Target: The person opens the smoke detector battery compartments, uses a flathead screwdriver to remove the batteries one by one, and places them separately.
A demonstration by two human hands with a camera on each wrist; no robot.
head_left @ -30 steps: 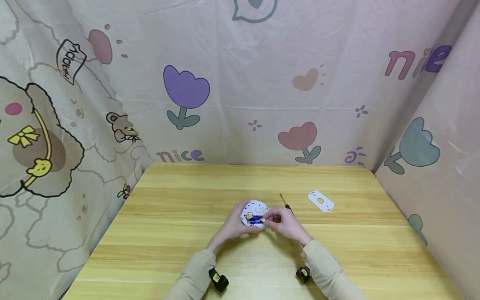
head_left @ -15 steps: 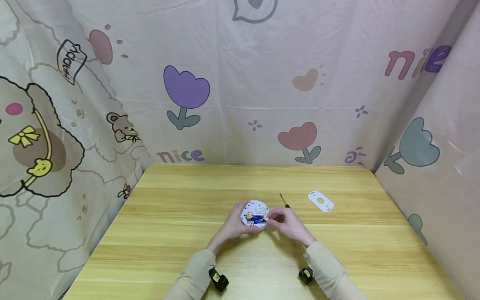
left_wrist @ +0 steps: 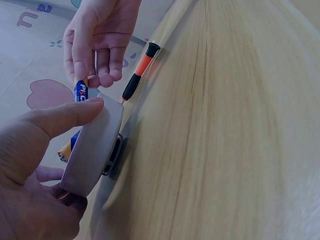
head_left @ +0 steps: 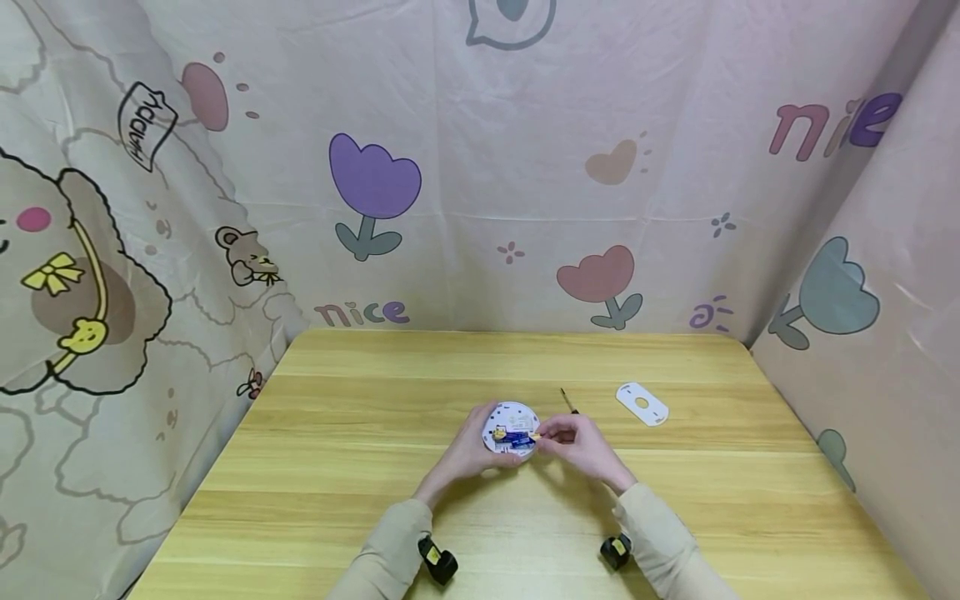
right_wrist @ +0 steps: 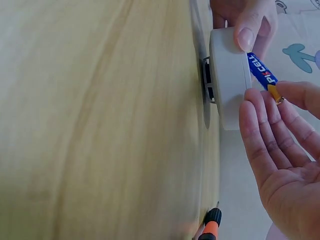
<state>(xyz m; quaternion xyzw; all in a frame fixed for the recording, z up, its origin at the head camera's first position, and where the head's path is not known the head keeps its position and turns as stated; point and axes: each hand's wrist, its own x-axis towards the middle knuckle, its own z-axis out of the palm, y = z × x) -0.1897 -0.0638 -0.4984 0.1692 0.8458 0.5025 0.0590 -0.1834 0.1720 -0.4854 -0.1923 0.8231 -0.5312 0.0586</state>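
My left hand point(head_left: 472, 439) grips a round white device point(head_left: 517, 415), which looks like a smoke alarm, by its rim. Its thumb lies on one edge, with fingers around the far side, as the left wrist view shows. The device's back, with blue and yellow batteries point(head_left: 516, 439) in it, is turned up toward the head camera. With thumb and fingertips my right hand point(right_wrist: 290, 145) pinches the yellow end of one PKCELL battery point(right_wrist: 261, 71), which slants out from the back. The other battery point(left_wrist: 65, 150) shows by its yellow end near the left fingers.
Beyond the right hand lies a screwdriver point(left_wrist: 141, 72) with a black and orange handle, partly hidden in the head view. A white oblong plate point(head_left: 632, 395) with a round center hole rests farther right on the wooden table point(head_left: 360, 400). Patterned cloth hangs behind.
My right hand has shifted slightly right, drawing the battery's yellow end outward toward the device's right rim. My left hand and the device have stayed nearly still.
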